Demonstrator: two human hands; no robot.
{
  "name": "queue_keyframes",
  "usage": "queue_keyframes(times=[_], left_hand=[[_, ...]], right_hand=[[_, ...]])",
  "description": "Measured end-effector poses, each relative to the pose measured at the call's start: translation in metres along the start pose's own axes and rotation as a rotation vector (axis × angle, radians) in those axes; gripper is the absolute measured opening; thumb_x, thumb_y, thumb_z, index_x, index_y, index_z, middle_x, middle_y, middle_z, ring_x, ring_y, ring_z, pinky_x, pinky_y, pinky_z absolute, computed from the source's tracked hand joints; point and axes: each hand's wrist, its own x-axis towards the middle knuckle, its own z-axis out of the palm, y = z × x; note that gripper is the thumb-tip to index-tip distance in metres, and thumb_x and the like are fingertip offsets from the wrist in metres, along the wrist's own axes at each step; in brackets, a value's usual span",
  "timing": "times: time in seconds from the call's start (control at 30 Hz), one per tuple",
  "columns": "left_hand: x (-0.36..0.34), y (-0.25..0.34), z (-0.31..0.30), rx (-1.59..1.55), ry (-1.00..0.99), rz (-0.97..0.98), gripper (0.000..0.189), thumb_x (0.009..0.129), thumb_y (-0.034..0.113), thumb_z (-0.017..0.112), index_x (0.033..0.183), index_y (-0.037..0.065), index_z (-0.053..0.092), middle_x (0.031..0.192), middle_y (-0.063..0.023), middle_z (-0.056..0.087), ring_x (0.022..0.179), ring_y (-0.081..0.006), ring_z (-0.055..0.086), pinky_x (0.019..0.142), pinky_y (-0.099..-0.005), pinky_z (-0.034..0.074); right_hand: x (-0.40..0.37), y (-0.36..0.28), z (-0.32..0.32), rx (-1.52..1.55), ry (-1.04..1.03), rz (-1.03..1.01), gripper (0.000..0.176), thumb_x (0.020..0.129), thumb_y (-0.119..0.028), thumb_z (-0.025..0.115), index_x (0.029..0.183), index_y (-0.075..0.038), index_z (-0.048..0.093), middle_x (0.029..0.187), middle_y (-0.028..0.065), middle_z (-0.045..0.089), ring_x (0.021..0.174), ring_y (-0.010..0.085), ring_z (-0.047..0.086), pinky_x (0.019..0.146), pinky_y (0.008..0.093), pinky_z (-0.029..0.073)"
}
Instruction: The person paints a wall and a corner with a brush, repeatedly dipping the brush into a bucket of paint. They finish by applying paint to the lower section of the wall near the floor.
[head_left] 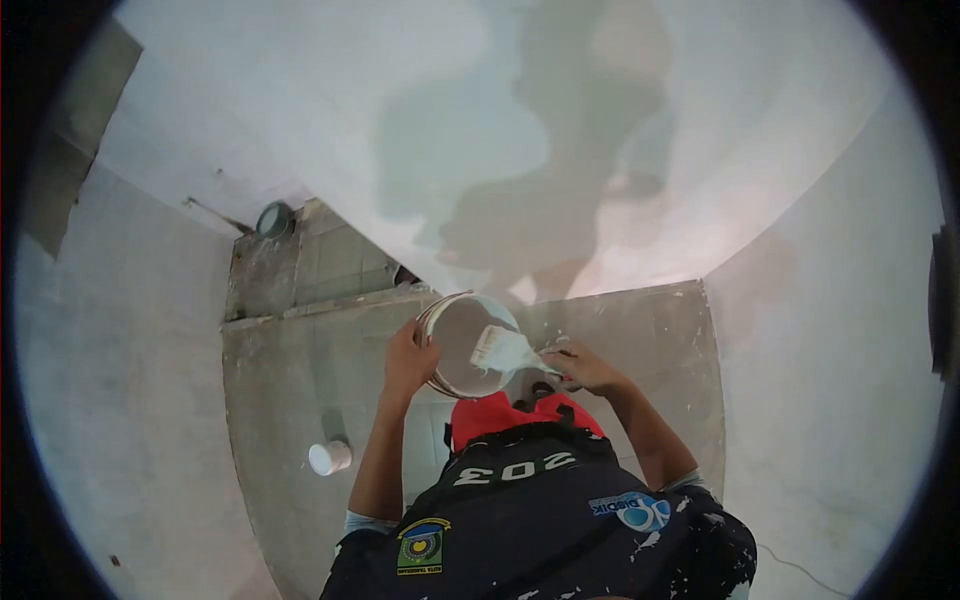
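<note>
While the left hand (408, 358) closes around the rim of the paint bucket (452, 345), held before the body above the concrete floor (290, 400), the right hand (582, 368) grips a loaded brush (503, 350) across its mouth. Judging by that one-sided hold, the bucket could tip and spill, and excess paint may drip onto clothes.

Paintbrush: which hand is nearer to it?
Right. The right hand holds the paintbrush by its handle; the left hand grips the opposite rim of the pail, apart from it.

Free floor (290, 380) left of the bucket (455, 340), bar a white cup (329, 457); walls (700, 150) close ahead.
</note>
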Motion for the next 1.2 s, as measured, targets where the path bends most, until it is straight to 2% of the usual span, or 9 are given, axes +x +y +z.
queue_keyframes(times=[0.03, 0.13, 0.27, 0.47, 0.53, 0.63, 0.9, 1.03, 1.2], left_hand=[[-0.001, -0.001, 0.002, -0.036, -0.009, -0.042, 0.019, 0.072, 0.015, 0.060, 0.076, -0.002, 0.051, 0.065, -0.0206, 0.053, 0.059, -0.0363, 0.052, 0.056, -0.0431, 0.040], [0.006, -0.004, 0.020, -0.083, 0.031, -0.002, 0.023, 0.070, 0.016, 0.062, 0.071, -0.002, 0.048, 0.061, -0.0180, 0.048, 0.055, -0.0305, 0.047, 0.054, -0.0412, 0.037], [0.015, -0.009, 0.039, -0.139, 0.002, -0.002, 0.024, 0.069, 0.017, 0.063, 0.070, -0.002, 0.047, 0.060, -0.0173, 0.048, 0.056, -0.0302, 0.048, 0.054, -0.0415, 0.038], [0.024, -0.017, 0.054, -0.263, -0.018, 0.011, 0.025, 0.067, 0.016, 0.063, 0.069, -0.002, 0.046, 0.058, -0.0159, 0.046, 0.054, -0.0291, 0.046, 0.054, -0.0407, 0.037], [0.025, -0.021, 0.057, -0.283, -0.003, -0.030, 0.025, 0.067, 0.015, 0.063, 0.068, -0.002, 0.045, 0.058, -0.0152, 0.045, 0.054, -0.0278, 0.045, 0.053, -0.0398, 0.036], [0.024, -0.013, 0.050, -0.242, -0.010, -0.013, 0.024, 0.067, 0.015, 0.063, 0.067, -0.001, 0.045, 0.057, -0.0139, 0.044, 0.053, -0.0261, 0.045, 0.052, -0.0394, 0.036], [0.016, -0.038, 0.049, -0.250, 0.012, -0.049, 0.024, 0.066, 0.014, 0.063, 0.067, -0.001, 0.044, 0.057, -0.0124, 0.042, 0.053, -0.0244, 0.044, 0.051, -0.0390, 0.035], [0.017, -0.052, 0.057, -0.244, -0.004, -0.104, 0.024, 0.066, 0.014, 0.063, 0.066, -0.001, 0.045, 0.058, -0.0129, 0.043, 0.053, -0.0245, 0.043, 0.052, -0.0387, 0.036], [0.011, -0.046, 0.053, -0.238, -0.007, -0.095, 0.025, 0.065, 0.015, 0.064, 0.067, -0.002, 0.046, 0.059, -0.0127, 0.044, 0.054, -0.0246, 0.043, 0.053, -0.0387, 0.036]], right_hand=[[-0.001, 0.007, -0.001, 0.083, -0.114, 0.001, 0.027, 0.094, -0.032, 0.054, 0.095, -0.006, 0.063, 0.067, -0.0027, 0.049, 0.052, 0.0052, 0.042, 0.044, 0.0206, 0.031], [-0.007, 0.014, -0.008, -0.055, -0.070, -0.086, 0.033, 0.093, -0.027, 0.054, 0.101, 0.003, 0.065, 0.079, 0.0050, 0.059, 0.068, 0.0095, 0.052, 0.056, 0.0277, 0.043], [-0.015, 0.016, -0.004, 0.036, -0.003, -0.100, 0.033, 0.094, -0.028, 0.054, 0.101, 0.002, 0.064, 0.077, 0.0035, 0.059, 0.067, 0.0078, 0.053, 0.055, 0.0260, 0.043], [-0.010, -0.018, -0.019, 0.309, 0.132, -0.106, 0.028, 0.097, -0.030, 0.053, 0.097, -0.003, 0.058, 0.071, -0.0013, 0.052, 0.059, 0.0054, 0.046, 0.048, 0.0226, 0.035], [0.002, -0.039, -0.031, 0.365, 0.272, -0.386, 0.022, 0.097, -0.027, 0.053, 0.095, -0.005, 0.054, 0.066, -0.0020, 0.047, 0.050, 0.0047, 0.039, 0.043, 0.0220, 0.030], [0.018, -0.080, -0.063, 0.377, 0.321, -0.429, 0.021, 0.097, -0.026, 0.052, 0.099, -0.005, 0.050, 0.064, -0.0003, 0.046, 0.045, 0.0055, 0.036, 0.040, 0.0218, 0.027], [0.067, -0.124, -0.112, 0.354, 0.410, -0.372, 0.021, 0.096, -0.025, 0.050, 0.092, -0.005, 0.046, 0.065, 0.0020, 0.047, 0.045, 0.0072, 0.038, 0.037, 0.0224, 0.026], [0.046, -0.217, -0.107, 0.284, 0.576, -0.579, 0.021, 0.094, -0.022, 0.051, 0.084, -0.005, 0.051, 0.062, 0.0005, 0.048, 0.043, 0.0059, 0.037, 0.036, 0.0212, 0.024], [-0.007, -0.309, -0.098, 0.167, 0.524, -0.713, 0.023, 0.095, -0.026, 0.051, 0.087, -0.005, 0.050, 0.062, -0.0011, 0.047, 0.043, 0.0039, 0.034, 0.036, 0.0208, 0.023]])
